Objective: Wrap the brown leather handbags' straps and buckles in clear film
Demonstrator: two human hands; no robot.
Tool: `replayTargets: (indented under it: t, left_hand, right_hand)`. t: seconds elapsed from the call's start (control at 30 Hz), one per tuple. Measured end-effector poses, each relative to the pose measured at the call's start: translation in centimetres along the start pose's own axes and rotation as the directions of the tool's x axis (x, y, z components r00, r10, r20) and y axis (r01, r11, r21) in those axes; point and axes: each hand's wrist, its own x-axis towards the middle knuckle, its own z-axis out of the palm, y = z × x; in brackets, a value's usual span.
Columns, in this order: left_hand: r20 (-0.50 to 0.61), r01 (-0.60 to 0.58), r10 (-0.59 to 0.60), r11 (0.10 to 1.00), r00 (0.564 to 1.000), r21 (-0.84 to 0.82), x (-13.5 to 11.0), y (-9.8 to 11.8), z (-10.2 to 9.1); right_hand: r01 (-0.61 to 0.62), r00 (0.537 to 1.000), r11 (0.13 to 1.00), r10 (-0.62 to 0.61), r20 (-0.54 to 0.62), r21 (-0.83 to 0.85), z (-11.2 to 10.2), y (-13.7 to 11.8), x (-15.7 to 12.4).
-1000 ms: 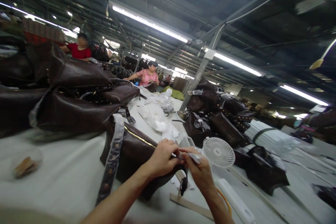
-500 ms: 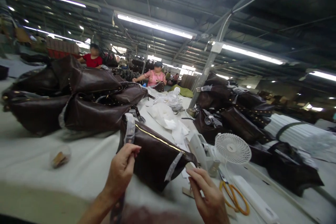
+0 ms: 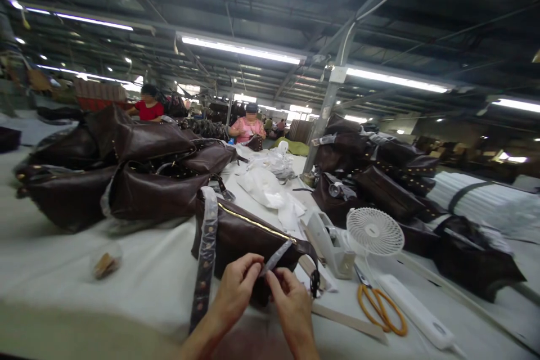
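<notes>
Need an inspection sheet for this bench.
Surface: white cover, wrinkled.
Job's things: brown bag with gold zip; plastic-wrapped strip at the zip's end.
Clutter: fan, orange-handled scissors, white sheets, piled bags left and right.
Hands: left hand and right hand pinch the strip's lower end.
Cables: white cord from white bar-shaped unit.
Surroundings: people in red and pink beyond; lit ceiling lights.

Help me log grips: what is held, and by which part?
The right hand pinches the pale strip by its lower end; whether the left hand grips too is unclear.
</notes>
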Motion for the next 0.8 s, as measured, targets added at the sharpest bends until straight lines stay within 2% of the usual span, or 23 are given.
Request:
replayTargets:
  t: [0.13,0.27,0.37,0.5,0.63,0.7,0.8]
  left_hand:
    - [0.041,0.033,-0.032,0.999,0.999,-0.005,1.9,0.8,1.3]
    - [-0.002,0.03,-0.03,0.997,1.0,0.069,2.7,1.3,2.2]
    - [-0.022,0.059,-0.056,0.988,0.998,0.144,2.9,1.6,2.9]
    - [0.01,0.134,-0.14,0.965,0.99,0.223,2.9,2.0,3.2]
    - [0.092,0.096,-0.139,0.925,0.986,0.368,2.1,2.0,2.2]
    - [0.153,0.041,-0.102,0.932,0.983,0.359,1.2,1.7,1.0]
    - [0.149,-0.027,-0.02,0.951,0.989,0.309,-0.6,0.5,-1.7]
  right_hand:
    - [0.015,0.999,0.996,-0.011,-0.046,0.088,0.4,0.5,0.1]
    - [0.003,0.999,0.999,0.0,-0.054,0.042,0.0,1.2,0.5]
    - [-0.013,1.0,0.996,0.015,-0.023,0.09,0.2,2.0,0.9]
    - [-0.058,0.996,0.984,0.046,0.073,0.171,1.2,3.3,0.7]
    - [-0.137,0.954,0.983,0.097,0.284,0.125,0.2,4.3,0.0]
    - [-0.179,0.961,0.975,0.143,0.238,0.133,-1.4,4.5,-0.1]
    - [-0.242,0.97,0.943,0.238,0.045,0.227,-4.1,4.8,0.0]
